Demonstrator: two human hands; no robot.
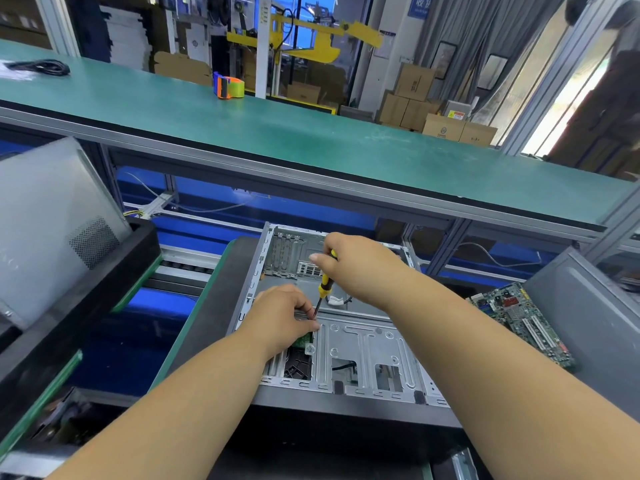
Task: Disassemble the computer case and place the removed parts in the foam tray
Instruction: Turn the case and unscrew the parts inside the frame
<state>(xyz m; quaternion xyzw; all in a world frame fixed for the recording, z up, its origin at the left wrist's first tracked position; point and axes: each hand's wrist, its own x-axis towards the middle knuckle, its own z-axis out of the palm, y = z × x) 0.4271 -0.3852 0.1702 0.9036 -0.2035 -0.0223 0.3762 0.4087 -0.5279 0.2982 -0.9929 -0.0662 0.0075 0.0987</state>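
Inside the open grey metal computer case (360, 344), right hand (353, 268) grips a yellow-handled screwdriver (325, 284); left hand (284, 315) pinches its tip, seemingly unscrewing a small green board (306, 338); lifting it out likely follows

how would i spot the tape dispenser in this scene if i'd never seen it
Look at the long green bench running across above the open case. The tape dispenser sits on its far edge, left of centre. It is the only orange, blue and yellow-green thing there; the black cable lies far left.

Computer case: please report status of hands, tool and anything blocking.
Right hand grips screwdriver, tip down inside computer case. Left hand pinches small green board beside tip. Motherboard lies right of case. Nothing blocking.
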